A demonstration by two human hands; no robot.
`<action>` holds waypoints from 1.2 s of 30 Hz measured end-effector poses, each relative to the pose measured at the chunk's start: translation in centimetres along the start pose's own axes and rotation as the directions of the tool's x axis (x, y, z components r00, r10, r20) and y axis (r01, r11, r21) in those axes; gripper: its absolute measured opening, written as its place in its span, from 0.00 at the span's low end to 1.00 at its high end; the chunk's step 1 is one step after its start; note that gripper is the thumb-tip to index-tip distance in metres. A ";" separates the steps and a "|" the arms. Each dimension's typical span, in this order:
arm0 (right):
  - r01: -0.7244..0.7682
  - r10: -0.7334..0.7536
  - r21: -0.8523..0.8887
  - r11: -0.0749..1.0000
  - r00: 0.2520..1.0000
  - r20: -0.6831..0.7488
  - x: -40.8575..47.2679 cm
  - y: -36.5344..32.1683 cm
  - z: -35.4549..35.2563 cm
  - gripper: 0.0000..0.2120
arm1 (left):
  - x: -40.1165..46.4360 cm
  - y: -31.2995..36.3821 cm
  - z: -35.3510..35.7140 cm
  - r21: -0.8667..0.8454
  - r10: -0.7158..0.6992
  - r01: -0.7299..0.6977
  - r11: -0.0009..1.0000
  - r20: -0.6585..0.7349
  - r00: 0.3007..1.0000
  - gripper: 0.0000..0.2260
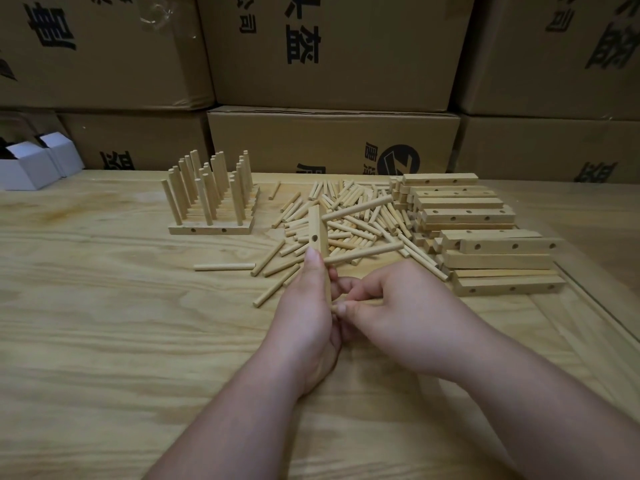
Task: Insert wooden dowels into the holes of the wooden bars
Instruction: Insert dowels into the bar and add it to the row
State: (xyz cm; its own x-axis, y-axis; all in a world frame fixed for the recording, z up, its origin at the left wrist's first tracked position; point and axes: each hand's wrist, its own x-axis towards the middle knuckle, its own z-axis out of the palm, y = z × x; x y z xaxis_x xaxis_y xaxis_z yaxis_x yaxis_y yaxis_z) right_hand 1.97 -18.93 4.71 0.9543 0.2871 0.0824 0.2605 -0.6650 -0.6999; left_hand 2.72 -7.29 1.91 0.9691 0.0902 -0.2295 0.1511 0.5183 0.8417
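left hand (306,317): fingers curled, thumb up, gripping bar (320,247) upright | right hand (391,306): fingers curled, pinching at bar's lower end | forearms converge, hands touching

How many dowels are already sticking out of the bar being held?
2: an upper dowel near the bar's far end and a lower dowel just above the left hand. The right hand may hide a third.

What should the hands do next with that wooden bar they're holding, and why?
Probably push the third dowel home. The left hand holds the bar upright; two dowels already stick out of it, and the right hand pinches another at the bar's lower end, apparently at a hole.
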 end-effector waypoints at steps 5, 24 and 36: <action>-0.020 0.021 0.011 1.000 0.997 -0.069 -0.3 0.0 0.6 0.07 | 0.1 -0.2 -0.2 -0.013 0.022 -0.022 1.000 0.012 1.000 0.21; -0.003 0.212 0.698 0.717 0.954 -0.214 0.5 1.2 -1.3 0.13 | 1.9 -0.4 -1.8 -0.188 -0.002 0.026 0.982 0.125 0.992 0.26; 0.081 0.117 0.611 0.788 0.953 -0.278 1.1 1.0 3.3 0.03 | 2.7 -0.4 -1.8 -0.182 -0.111 0.151 0.972 0.215 0.970 0.37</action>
State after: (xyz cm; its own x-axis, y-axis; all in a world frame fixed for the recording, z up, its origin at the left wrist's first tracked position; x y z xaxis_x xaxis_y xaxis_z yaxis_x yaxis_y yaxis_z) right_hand 2.76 -16.96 1.78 0.9811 0.0043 0.1935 0.1932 -0.0792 -0.9780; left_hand 4.90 -5.76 0.04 0.9655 -0.1525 -0.2109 0.2578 0.6720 0.6942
